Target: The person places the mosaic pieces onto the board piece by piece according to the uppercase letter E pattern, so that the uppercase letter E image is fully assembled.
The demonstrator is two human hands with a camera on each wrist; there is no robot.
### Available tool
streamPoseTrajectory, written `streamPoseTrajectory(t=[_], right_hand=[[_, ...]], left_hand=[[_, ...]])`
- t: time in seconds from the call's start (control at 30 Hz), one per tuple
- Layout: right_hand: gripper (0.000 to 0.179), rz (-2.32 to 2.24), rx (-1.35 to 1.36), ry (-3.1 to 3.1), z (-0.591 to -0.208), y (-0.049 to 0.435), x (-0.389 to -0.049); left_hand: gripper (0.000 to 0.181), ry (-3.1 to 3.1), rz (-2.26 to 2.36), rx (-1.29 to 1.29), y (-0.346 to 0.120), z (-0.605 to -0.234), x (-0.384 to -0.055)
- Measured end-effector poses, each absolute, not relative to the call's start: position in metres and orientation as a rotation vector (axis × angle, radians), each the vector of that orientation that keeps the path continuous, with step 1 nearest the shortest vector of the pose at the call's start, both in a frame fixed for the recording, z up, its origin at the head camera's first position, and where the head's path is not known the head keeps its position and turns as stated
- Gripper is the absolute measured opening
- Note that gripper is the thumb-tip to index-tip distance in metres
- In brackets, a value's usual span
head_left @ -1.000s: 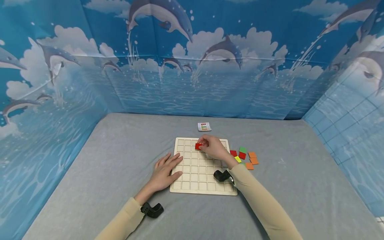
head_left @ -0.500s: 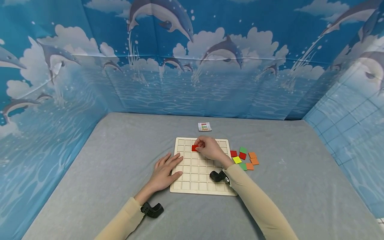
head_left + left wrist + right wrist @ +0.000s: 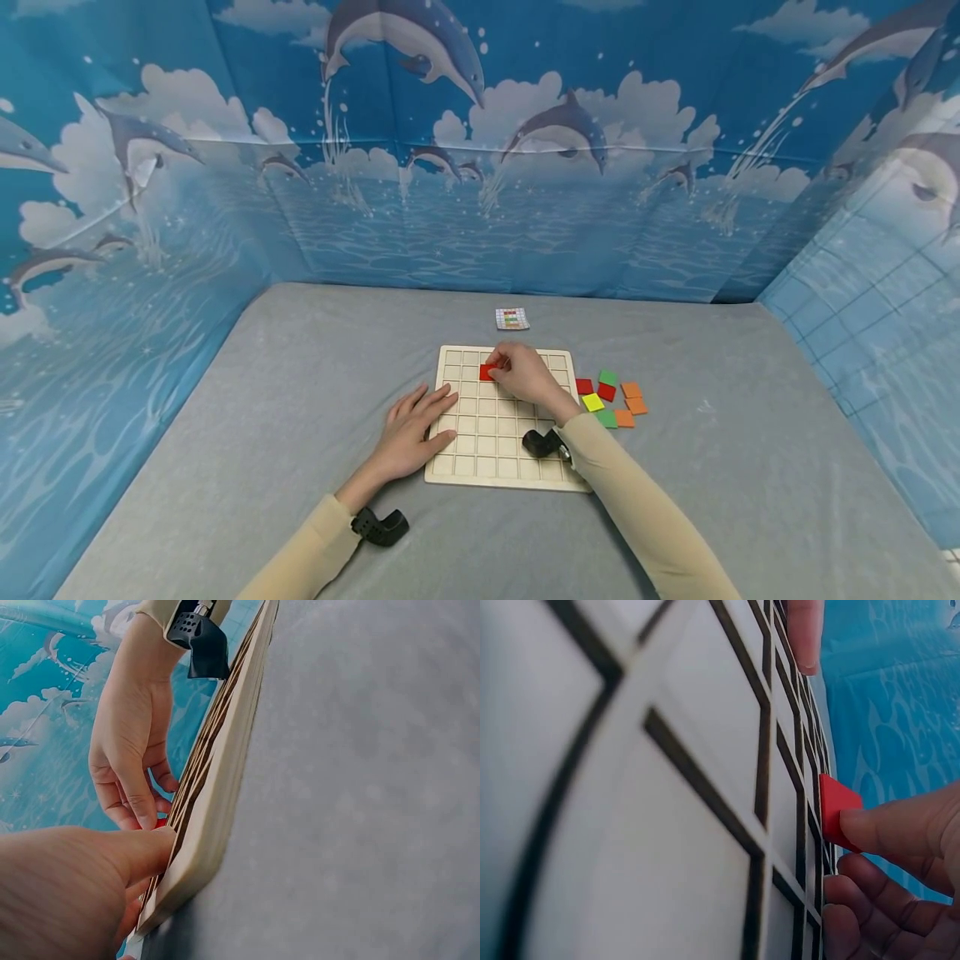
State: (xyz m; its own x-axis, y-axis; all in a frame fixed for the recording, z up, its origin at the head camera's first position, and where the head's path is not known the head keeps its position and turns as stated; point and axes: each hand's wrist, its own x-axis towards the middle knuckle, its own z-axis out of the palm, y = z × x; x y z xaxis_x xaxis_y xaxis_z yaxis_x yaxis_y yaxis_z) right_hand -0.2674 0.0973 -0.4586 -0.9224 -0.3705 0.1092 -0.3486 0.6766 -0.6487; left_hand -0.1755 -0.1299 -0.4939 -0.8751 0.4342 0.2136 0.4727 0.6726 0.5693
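My right hand (image 3: 525,375) pinches a red square tile (image 3: 486,372) over the upper part of a pale wooden grid board (image 3: 486,446). In the right wrist view the thumb presses on the face of the red tile (image 3: 836,810), whose edge is right at the grid, and the other fingers curl close to the board. My left hand (image 3: 408,433) rests with straight, spread fingers on the board's left edge. The left wrist view shows its thumb (image 3: 146,851) lying on the board's rim, with the right hand (image 3: 131,757) beyond it.
Several loose tiles lie right of the board: red (image 3: 607,392), green (image 3: 608,377), yellow (image 3: 593,402) and orange (image 3: 636,406). Behind the board is a small card (image 3: 512,319) printed with a coloured grid. A dolphin-print curtain (image 3: 465,233) encloses the grey table (image 3: 337,350).
My right hand has moved the red tile slightly left and towards me over the board, then kept almost still for the last half second. The left hand has stayed in place.
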Motion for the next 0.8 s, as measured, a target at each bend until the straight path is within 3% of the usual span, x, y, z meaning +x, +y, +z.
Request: streamPoseTrajectory(t=[0.57,0.8], right_hand=[[0.006,-1.004,-0.586,2.888,-0.4607,0.0983,-0.2649],[0.017,-0.982,-0.626,2.842,-0.4557,0.1036,-0.2614]], left_hand=[[0.054,-2.815,-0.980,-0.771,-0.1311,-0.4956,-0.1756],[0.055,-2.817,-0.973,-0.770,-0.1305,-0.4960,-0.1761]])
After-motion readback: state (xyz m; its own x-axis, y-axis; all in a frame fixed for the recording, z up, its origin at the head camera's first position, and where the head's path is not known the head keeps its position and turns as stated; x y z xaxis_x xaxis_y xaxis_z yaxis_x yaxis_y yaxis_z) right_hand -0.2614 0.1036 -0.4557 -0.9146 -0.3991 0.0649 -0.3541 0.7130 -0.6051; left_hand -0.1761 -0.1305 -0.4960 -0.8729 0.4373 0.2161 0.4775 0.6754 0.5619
